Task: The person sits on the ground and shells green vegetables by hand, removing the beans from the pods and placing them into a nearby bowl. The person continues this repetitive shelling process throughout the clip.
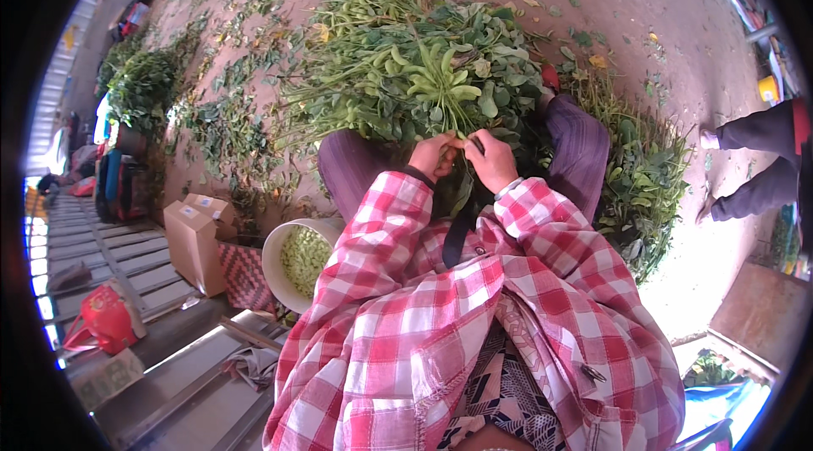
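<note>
My left hand [435, 155] and my right hand [492, 162] meet between my knees, fingertips nearly touching. Both pinch the stems of a bunch of green bean pods [443, 79], which fans out away from me. Beneath and beyond it lies a large heap of leafy bean plants [368, 44] with pods on them. A dark strap hangs below my hands. To the left of my lap stands a pale round bucket [274, 267], partly filled with loose green pods or beans [306, 258].
Left of the bucket are a woven bag [244, 273], a cardboard box [190, 248] and a red bag [105, 317] on slats. More plants [641, 178] lie at the right. Another person's legs [756, 165] show at the far right. Leaves litter the ground.
</note>
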Motion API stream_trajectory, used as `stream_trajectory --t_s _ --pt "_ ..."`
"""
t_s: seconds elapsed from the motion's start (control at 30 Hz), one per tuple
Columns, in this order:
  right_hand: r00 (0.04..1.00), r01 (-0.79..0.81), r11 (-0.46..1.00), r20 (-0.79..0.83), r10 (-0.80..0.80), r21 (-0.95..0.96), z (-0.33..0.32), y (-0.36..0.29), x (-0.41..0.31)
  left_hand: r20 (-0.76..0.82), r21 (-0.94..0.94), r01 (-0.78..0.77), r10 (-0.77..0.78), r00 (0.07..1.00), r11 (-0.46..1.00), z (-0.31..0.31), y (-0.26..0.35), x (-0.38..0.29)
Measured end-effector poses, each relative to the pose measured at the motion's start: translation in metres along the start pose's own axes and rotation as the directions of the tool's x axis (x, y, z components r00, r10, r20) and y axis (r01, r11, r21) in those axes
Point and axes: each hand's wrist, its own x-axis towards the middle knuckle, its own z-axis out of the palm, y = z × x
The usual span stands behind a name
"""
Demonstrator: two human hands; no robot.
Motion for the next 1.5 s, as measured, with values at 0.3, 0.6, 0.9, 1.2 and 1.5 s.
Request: stream_trajectory --t_s 0.3,0.6,0.9,1.2,1.5 --pt "0.963 -0.215 0.95 0.211 0.168 0.226 -0.006 0.0 -0.003 0.259 -0.259 0.012 0.058 0.964 0.966 -0.002 -0.01 0.017" --pt "0.835 -0.51 0.748 0.455 0.31 0.425 -0.02 -0.011 -0.001 0.163 -0.121 -0.149 0.168 0.972 0.981 0.005 0.002 0.012" --pt "0.729 -0.669 0.564 0.574 0.373 0.483 -0.02 -0.002 0.001 0.154 -0.087 -0.156 0.168 0.974 0.984 -0.001 -0.005 0.019" --pt "0.638 -0.755 0.363 0.737 0.221 0.545 -0.02 -0.003 0.004 0.183 -0.332 0.15 -0.093 0.979 0.931 0.0 0.002 0.022" --pt "0.796 -0.573 0.617 0.544 0.264 0.539 -0.012 0.006 -0.003 0.28 -0.065 -0.034 0.051 0.959 0.997 0.004 0.001 0.019"
